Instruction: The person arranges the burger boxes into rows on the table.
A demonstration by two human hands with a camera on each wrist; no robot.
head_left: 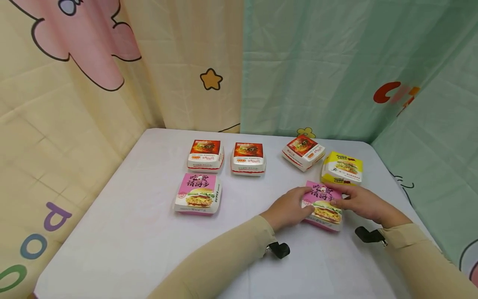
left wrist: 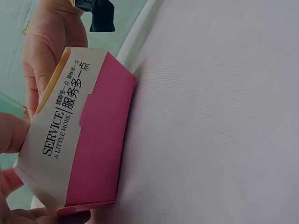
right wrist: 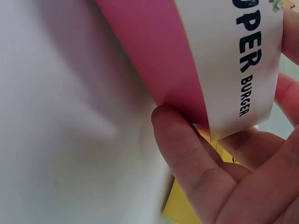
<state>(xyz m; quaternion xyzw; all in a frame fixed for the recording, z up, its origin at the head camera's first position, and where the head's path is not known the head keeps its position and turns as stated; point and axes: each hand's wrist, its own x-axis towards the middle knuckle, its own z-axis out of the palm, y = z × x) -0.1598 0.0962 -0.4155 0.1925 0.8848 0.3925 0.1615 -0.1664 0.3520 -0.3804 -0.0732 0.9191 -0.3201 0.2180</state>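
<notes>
Both hands hold one pink-and-white burger box (head_left: 325, 207) at the right of the white table. On its left side the left hand (head_left: 289, 208) grips it, thumb near the front corner and fingers at the far edge. The right hand (head_left: 367, 204) grips the opposite side, with its thumb on the top. In the left wrist view the front of the box (left wrist: 98, 126) shows white over pink with printed lettering. A curled finger (right wrist: 180, 144) of the right hand lies at the box's lower edge in the right wrist view.
A matching pink burger box (head_left: 198, 195) sits at the left. Behind it stand red-topped boxes (head_left: 206, 155), (head_left: 248, 158) and, farther right, a tilted red-topped box (head_left: 303, 152). A yellow burger box (head_left: 342, 168) is just beyond the right hand. Printed curtains (head_left: 317, 62) hang around the table.
</notes>
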